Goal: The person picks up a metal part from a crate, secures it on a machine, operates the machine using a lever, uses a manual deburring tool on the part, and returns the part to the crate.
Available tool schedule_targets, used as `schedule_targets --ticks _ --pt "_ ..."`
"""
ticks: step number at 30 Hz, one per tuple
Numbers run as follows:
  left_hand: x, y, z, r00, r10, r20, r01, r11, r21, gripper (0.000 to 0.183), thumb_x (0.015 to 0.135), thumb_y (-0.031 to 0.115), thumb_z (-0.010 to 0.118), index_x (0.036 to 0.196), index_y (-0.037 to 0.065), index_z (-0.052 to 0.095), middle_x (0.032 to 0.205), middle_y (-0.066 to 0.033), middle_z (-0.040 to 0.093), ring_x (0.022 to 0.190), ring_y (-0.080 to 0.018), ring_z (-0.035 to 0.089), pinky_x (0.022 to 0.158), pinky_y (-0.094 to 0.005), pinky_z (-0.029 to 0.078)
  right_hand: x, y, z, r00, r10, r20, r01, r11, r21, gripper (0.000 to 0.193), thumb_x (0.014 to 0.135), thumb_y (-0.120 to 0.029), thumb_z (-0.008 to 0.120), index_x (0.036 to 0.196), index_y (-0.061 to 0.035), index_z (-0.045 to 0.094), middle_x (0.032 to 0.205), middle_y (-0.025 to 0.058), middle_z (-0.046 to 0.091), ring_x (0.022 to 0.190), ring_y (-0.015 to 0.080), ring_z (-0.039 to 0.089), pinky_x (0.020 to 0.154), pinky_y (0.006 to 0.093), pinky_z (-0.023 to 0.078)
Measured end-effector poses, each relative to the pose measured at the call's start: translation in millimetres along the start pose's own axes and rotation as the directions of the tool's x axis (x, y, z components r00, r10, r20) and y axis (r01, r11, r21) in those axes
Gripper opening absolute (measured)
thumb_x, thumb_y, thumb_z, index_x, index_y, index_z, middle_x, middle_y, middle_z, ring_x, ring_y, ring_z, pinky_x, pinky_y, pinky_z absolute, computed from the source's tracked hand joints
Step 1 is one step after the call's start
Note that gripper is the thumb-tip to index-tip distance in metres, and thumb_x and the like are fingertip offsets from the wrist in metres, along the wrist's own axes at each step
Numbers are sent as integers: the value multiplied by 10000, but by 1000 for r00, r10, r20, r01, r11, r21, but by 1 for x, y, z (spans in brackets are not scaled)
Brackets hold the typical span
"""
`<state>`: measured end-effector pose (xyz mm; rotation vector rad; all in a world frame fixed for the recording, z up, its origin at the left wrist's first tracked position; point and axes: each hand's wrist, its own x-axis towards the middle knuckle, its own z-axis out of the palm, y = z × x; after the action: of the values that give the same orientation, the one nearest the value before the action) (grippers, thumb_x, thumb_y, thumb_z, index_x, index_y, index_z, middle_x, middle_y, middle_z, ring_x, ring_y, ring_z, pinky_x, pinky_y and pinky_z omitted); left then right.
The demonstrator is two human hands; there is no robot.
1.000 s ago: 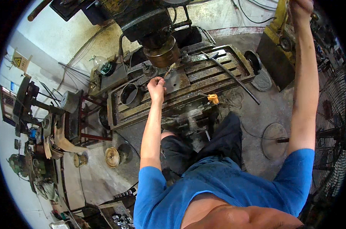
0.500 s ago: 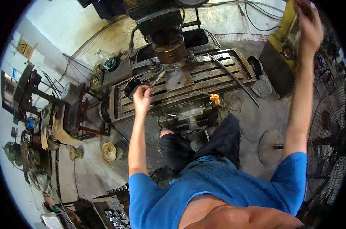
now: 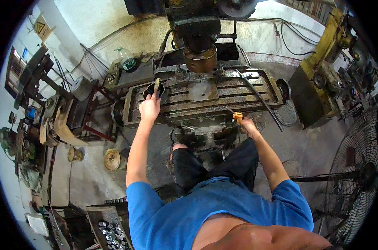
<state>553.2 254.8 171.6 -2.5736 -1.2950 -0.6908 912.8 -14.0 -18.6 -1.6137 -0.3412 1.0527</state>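
My left hand (image 3: pixel 149 107) is closed around the handle of a small brush (image 3: pixel 156 86), its pale tip pointing away from me. The brush is over a dark round pot (image 3: pixel 163 96) at the left end of the milling machine's slotted table (image 3: pixel 233 98). At the table's front edge, right of centre, my right hand (image 3: pixel 248 126) is closed on an orange air blow gun (image 3: pixel 238 116) with a thin nozzle; its fingers are partly hidden. Above the table's middle hangs the machine's round spindle head (image 3: pixel 200 61), with a flat metal block (image 3: pixel 203 91) below it.
A long metal bar (image 3: pixel 259 98) lies slanted over the table's right side and sticks out past its front edge. A large caged fan (image 3: pixel 349 179) stands at right, a yellow-green machine (image 3: pixel 308 89) behind it. Bottom left, a tray (image 3: pixel 93 221) holds small metal parts.
My right hand has come down from the upper right to the orange air gun and taken hold of it. My left hand has brought the brush back over the dark pot.
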Motion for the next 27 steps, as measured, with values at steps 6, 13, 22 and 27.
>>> schedule_targets --ticks 6,13,22,27 --pt "-16 -17 -25 982 -152 -112 136 980 -145 290 793 274 576 1033 111 589 707 -106 634 680 -311 611 609 -408 481 -20 24 34 923 -360 -140 267 857 -442 204 636 -178 608 707 5 551 646 58 549 597 139 542 508 295 393" --pt "-97 -98 -33 830 -557 -29 471 727 -499 319 721 53 571 1039 29 591 696 -122 622 615 -190 607 613 -297 467 -119 -92 19 738 -604 302 588 794 151 489 618 -119 581 1092 -15 523 722 36 563 568 110 527 511 225 441" --pt "-186 -174 5 854 -470 223 486 569 -663 309 717 39 605 1011 -51 575 805 -137 640 733 -154 597 677 -291 464 -156 -199 88 818 -408 405 369 -169 -914 307 584 -253 547 745 -5 633 711 200 618 673 352 613 670 412 495" --pt "-204 -171 -19 832 -467 298 541 567 -622 276 783 82 613 1006 -74 568 801 -122 629 657 -132 570 596 -266 456 -96 -210 130 861 -382 336 268 -221 -938 300 668 -261 506 815 -48 658 859 158 646 837 281 633 747 363 497"
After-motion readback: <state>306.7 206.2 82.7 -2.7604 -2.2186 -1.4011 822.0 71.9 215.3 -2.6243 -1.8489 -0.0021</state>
